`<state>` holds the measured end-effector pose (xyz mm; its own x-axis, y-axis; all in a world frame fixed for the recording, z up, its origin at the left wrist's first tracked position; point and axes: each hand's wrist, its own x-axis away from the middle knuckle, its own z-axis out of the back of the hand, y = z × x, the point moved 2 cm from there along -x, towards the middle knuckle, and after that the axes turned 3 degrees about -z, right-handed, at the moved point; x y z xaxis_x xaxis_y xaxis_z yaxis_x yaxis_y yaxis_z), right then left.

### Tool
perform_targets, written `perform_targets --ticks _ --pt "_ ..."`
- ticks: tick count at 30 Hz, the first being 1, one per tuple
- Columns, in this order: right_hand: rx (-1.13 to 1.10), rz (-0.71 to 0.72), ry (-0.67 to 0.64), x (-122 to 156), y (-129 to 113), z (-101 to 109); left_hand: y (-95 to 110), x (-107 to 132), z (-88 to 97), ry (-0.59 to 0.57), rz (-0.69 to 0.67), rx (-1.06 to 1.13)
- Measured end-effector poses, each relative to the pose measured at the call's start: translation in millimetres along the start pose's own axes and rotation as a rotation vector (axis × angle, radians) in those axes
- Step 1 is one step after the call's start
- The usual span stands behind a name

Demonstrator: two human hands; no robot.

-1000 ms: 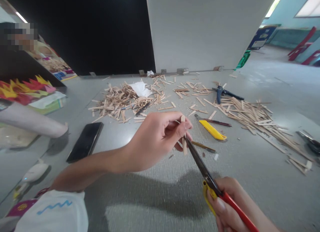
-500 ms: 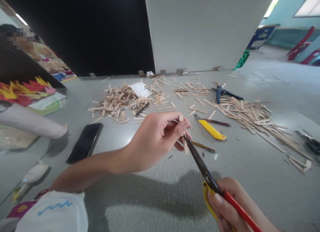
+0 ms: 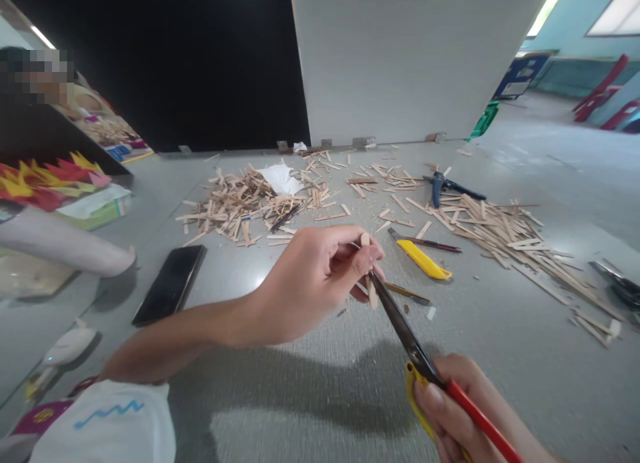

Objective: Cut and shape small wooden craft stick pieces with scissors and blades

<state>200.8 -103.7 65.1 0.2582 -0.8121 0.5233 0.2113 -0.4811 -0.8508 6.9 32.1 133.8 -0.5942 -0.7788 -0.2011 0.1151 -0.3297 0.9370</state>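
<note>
Between thumb and fingers, my left hand [image 3: 320, 283] pinches a short wooden stick [image 3: 371, 295] with a rounded end. My right hand [image 3: 457, 403] is wrapped around the red and yellow handles of a pair of scissors [image 3: 400, 316]. The dark blades reach up and left to the stick, and their tips are at its side near my left fingertips. Whether the blades press into the wood cannot be made out. Just beyond my hands lie a yellow utility knife [image 3: 424, 259], a dark slim pen-like tool [image 3: 440, 245] and another slim, yellowish tool [image 3: 407, 293].
A heap of cut sticks [image 3: 225, 203] with a white paper scrap [image 3: 281, 179] lies ahead. Long sticks [image 3: 505, 230] and a dark blue tool [image 3: 443, 185] are at right. A phone [image 3: 170, 284] and a grey tube [image 3: 65, 240] lie left. A black-and-white panel [image 3: 400, 63] stands behind.
The stick has shifted very slightly in my left fingers. The scissors remain at its side, and both hands are almost where they were.
</note>
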Motion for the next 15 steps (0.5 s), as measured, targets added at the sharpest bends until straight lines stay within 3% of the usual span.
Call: perform_targets --ticks 15 --pt "0.060 0.101 -0.081 -6.7 0.1 2.4 1.8 0.2 0.3 -0.025 0.033 0.031"
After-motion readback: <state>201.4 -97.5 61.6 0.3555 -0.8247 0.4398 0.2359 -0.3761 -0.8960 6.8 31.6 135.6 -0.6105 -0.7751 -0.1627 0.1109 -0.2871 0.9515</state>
